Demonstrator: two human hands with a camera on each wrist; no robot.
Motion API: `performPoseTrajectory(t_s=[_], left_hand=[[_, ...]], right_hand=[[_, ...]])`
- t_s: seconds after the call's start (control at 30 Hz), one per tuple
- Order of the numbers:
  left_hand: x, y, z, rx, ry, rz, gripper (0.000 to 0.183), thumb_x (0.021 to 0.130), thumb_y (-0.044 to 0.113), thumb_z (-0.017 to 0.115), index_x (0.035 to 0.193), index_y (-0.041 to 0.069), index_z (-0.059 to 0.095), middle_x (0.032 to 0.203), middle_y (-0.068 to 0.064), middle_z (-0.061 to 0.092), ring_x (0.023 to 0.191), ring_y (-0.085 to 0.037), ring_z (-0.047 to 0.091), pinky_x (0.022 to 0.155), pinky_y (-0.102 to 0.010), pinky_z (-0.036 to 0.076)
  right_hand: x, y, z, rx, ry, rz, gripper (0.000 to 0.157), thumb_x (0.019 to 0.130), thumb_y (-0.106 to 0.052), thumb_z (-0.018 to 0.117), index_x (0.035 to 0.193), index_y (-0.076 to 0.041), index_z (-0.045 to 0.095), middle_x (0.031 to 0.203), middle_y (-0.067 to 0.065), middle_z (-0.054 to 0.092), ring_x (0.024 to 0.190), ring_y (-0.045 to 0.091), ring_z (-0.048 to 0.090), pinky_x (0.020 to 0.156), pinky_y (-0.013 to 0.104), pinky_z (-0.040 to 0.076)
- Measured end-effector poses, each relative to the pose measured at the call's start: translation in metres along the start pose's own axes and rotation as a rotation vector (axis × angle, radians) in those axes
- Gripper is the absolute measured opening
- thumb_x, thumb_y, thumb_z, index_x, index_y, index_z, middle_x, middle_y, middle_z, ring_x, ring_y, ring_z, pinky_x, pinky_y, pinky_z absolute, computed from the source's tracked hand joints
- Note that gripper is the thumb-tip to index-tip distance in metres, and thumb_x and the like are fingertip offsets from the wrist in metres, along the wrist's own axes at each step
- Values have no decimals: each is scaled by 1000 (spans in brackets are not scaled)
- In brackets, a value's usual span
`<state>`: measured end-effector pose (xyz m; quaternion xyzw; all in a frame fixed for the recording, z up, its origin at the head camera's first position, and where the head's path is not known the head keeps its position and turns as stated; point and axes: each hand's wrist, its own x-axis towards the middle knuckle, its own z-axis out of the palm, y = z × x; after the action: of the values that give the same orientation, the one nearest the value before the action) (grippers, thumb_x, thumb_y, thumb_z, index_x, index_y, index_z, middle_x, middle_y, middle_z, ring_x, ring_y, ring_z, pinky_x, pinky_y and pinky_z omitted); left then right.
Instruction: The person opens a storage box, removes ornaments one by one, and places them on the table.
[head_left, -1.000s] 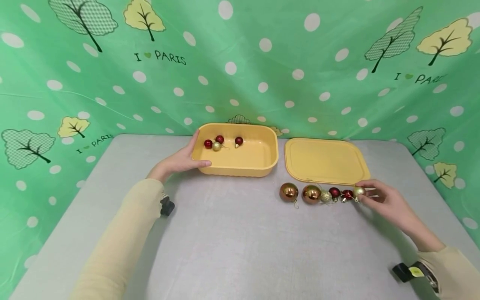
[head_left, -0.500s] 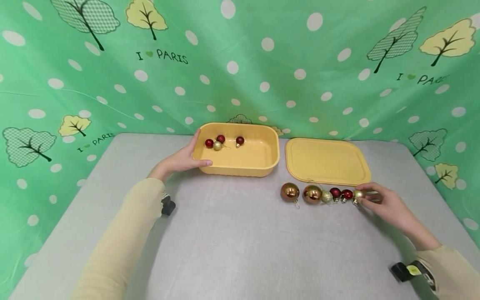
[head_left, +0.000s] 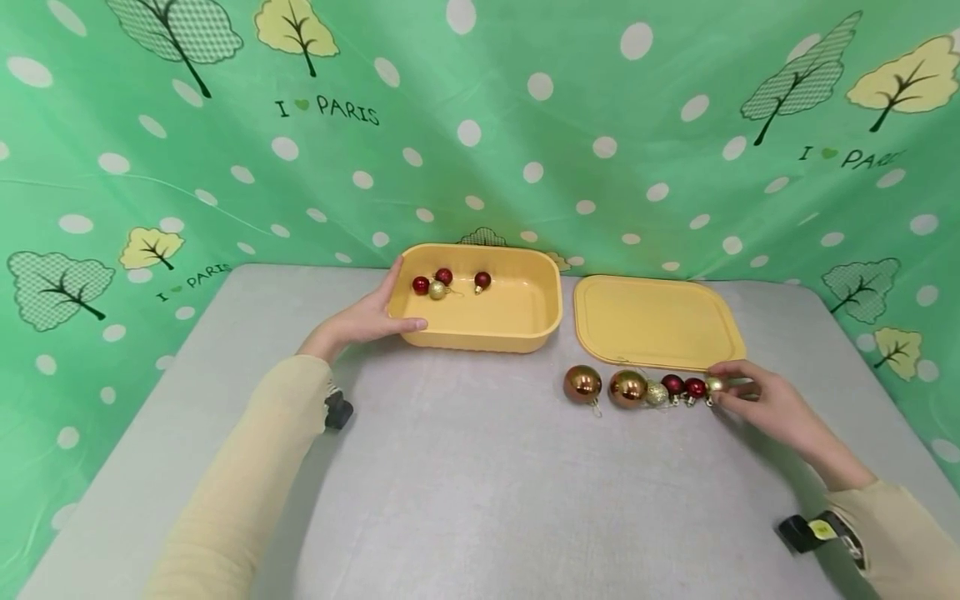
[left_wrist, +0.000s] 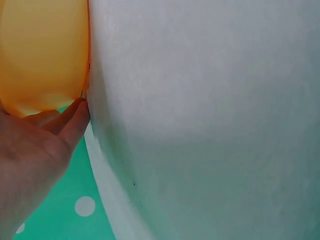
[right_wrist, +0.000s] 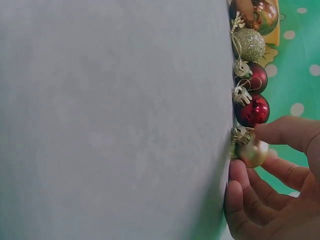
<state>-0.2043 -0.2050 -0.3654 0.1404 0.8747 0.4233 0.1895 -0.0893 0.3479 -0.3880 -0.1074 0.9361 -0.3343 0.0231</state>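
My left hand [head_left: 363,321] holds the left end of a yellow plastic box [head_left: 480,340], thumb along the front rim and fingers at the end wall. Inside the box lie several small Christmas baubles, dark red ones [head_left: 421,285] and a glittery gold one [head_left: 437,290]. At the right, my right hand [head_left: 772,406] pinches a small gold bauble [right_wrist: 254,152] between thumb and fingers at the end of a row. Beside it in that row sit a shiny red bauble [right_wrist: 253,110], a dark red bauble [right_wrist: 258,77], a glittery gold bauble [right_wrist: 250,45] and a larger copper bauble [head_left: 627,389].
A flat yellow lid [head_left: 660,321] lies right of the box, just behind the row. Another large copper bauble [head_left: 582,384] sits slightly apart at the row's left end. A green dotted curtain [head_left: 480,125] hangs behind the grey table [head_left: 480,467].
My right hand has shifted slightly left with the gold bauble, closing the gap to the red one. My left hand keeps its hold on the box. The head view has drifted a little.
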Motion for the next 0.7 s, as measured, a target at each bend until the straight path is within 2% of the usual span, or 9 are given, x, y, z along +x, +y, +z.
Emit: performPoseTrajectory(t_s=[0.27,0.4,0.5,0.7], left_hand=[[0,-1,0,-13,0,2,117,85,33,73,151,24,-23,158,-10,-17,144,-33,-4,115,-50,4],[1,-1,1,-15,-2,2,117,86,32,73,150,25,-24,159,-9,-17,145,-33,-4,115,-49,3],[2,-2,1,-9,-5,7,117,86,33,73,150,25,-24,158,-9,-17,145,-33,-4,115,-49,3],[2,-2,0,-9,-6,10,116,86,34,73,150,25,-24,158,-8,-18,145,-31,-6,115,-50,3]], right_hand=[[-2,5,-5,26,-59,11,40,86,-3,68,123,7,55,102,19,63,78,2,57,60,25,52],[-2,6,-11,13,-81,18,43,88,-5,67,126,7,52,110,25,61,82,4,56,63,24,52],[-1,5,-16,-8,-64,12,43,89,-6,66,127,8,51,118,30,56,85,5,55,64,22,51],[10,-8,-19,-1,-4,-20,41,92,-9,65,128,6,52,124,29,54,87,-6,52,67,19,49]])
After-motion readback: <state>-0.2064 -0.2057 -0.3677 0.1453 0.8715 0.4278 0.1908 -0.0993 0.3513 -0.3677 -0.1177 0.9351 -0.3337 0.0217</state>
